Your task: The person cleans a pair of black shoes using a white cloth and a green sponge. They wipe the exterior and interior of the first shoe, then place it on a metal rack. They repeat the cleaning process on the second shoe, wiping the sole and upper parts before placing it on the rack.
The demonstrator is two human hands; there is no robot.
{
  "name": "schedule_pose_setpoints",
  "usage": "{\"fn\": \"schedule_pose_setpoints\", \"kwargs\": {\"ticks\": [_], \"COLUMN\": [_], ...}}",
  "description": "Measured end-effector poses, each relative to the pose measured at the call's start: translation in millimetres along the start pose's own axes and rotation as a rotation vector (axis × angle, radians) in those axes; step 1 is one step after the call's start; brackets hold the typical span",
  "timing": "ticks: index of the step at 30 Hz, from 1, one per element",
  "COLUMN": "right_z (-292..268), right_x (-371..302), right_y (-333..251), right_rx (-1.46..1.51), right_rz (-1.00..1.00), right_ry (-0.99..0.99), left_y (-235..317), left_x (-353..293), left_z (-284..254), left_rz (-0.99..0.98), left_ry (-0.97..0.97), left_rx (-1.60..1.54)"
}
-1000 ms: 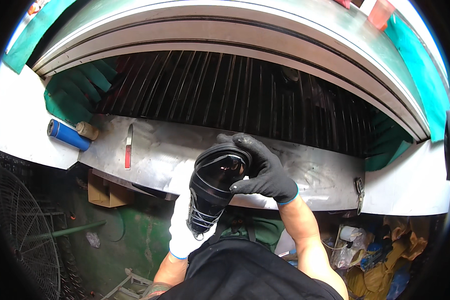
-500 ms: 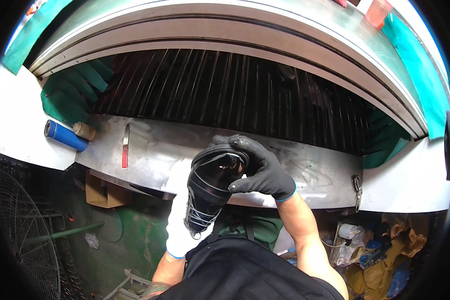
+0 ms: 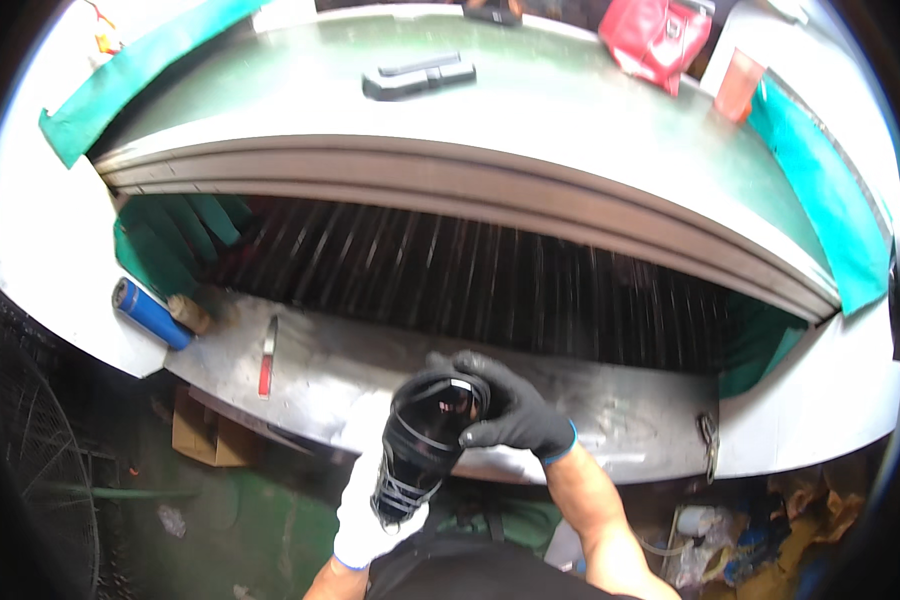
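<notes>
A black lace-up shoe, with a glossy toe, is held toe-up between my two gloved hands in front of the metal ledge. My left hand, in a white glove, supports the shoe from its left and underside; most of its fingers are hidden behind the shoe. In a dark grey glove, my right hand curls round the toe end, thumb near the upper and fingers over the tip. A red-handled knife lies on the ledge to the left.
Behind the metal ledge runs a dark conveyor opening with green flaps at its sides. A blue cylinder and pliers-like metal tool rest at opposite ends. A fan stands lower left. Above sits a red bag.
The view has tilted up, showing more of the top surface with a black object and the red bag. Both hands keep their hold on the shoe.
</notes>
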State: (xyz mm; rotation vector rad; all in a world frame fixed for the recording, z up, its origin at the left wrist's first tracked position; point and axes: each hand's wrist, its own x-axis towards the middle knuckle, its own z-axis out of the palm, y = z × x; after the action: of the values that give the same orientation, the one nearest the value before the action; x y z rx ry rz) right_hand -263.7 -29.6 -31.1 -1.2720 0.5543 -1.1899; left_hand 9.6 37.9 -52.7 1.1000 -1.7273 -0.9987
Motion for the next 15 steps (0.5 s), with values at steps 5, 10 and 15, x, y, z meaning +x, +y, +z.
{"fn": "schedule_pose_setpoints", "kwargs": {"ticks": [5, 10, 15], "right_z": [1, 15, 41], "right_x": [23, 37, 31], "right_y": [-32, -31, -12], "right_rx": [-0.167, -0.403, -0.211], "right_rz": [0.164, 0.078, 0.279], "right_ry": [-0.096, -0.072, -0.002], "left_y": [18, 28, -5], "left_x": [5, 12, -6], "left_z": [-14, -19, -21], "left_rz": [-0.193, -0.415, -0.638], "left_ry": [-0.120, -0.174, -0.099], "left_rx": [-0.513, -0.974, -1.044]}}
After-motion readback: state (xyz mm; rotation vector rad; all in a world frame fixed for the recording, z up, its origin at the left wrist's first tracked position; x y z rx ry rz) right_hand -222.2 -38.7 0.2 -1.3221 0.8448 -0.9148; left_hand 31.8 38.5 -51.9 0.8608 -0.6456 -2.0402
